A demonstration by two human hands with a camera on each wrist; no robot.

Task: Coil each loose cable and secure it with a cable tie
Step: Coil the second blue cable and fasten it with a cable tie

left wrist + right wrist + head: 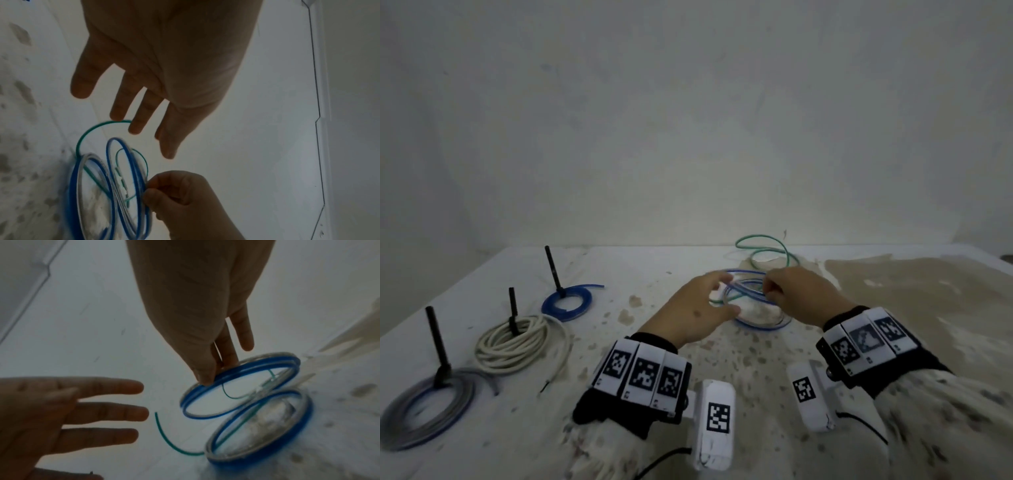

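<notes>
A loose blue-and-clear cable [760, 325] lies in springy loops at the middle of the table, partly lifted. My right hand [784, 287] pinches its upper loops [246, 368] between thumb and fingers, seen also in the left wrist view as the right hand [185, 203] at the blue cable [108, 154]. My left hand [709, 298] hovers at the loops' left side, its fingers [135, 123] straight and spread and holding nothing. A thin green cable [756, 236] curls loosely behind and runs through the blue loops [164, 439].
On the left stand three coiled cables, each with a black tie sticking upright: a grey-blue coil [428, 407], a white coil [520, 342] and a blue coil [566, 303]. The stained white table [688, 377] ends at a pale wall. A brown patch [911, 291] covers its right side.
</notes>
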